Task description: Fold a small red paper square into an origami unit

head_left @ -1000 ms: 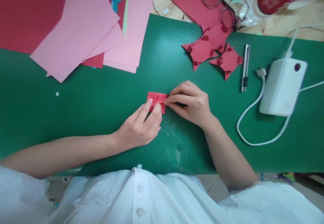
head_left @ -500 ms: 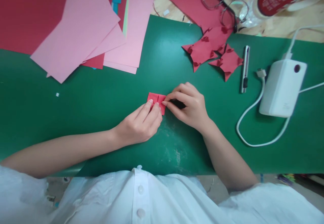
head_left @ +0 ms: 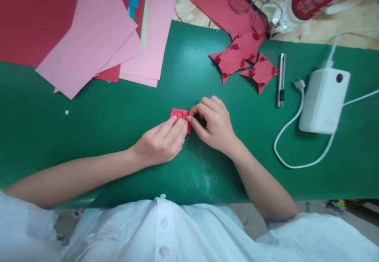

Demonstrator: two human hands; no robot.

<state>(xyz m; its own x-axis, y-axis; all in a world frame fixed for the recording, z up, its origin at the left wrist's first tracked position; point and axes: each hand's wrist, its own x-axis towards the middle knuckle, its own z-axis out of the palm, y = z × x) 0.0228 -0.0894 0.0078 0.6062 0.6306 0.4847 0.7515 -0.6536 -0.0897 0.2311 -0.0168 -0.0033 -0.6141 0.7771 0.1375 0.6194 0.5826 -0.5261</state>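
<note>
i see the small folded red paper [head_left: 178,115] lying on the green mat [head_left: 118,135], just in front of me at the centre. my left hand [head_left: 160,143] presses its fingertips down on the paper's near edge, fingers curled. my right hand [head_left: 214,125] pinches the paper's right end between thumb and forefinger. finished red folded pieces [head_left: 242,58] lie well apart beyond, beside a utility knife [head_left: 280,80] and a white charger [head_left: 322,100]
</note>
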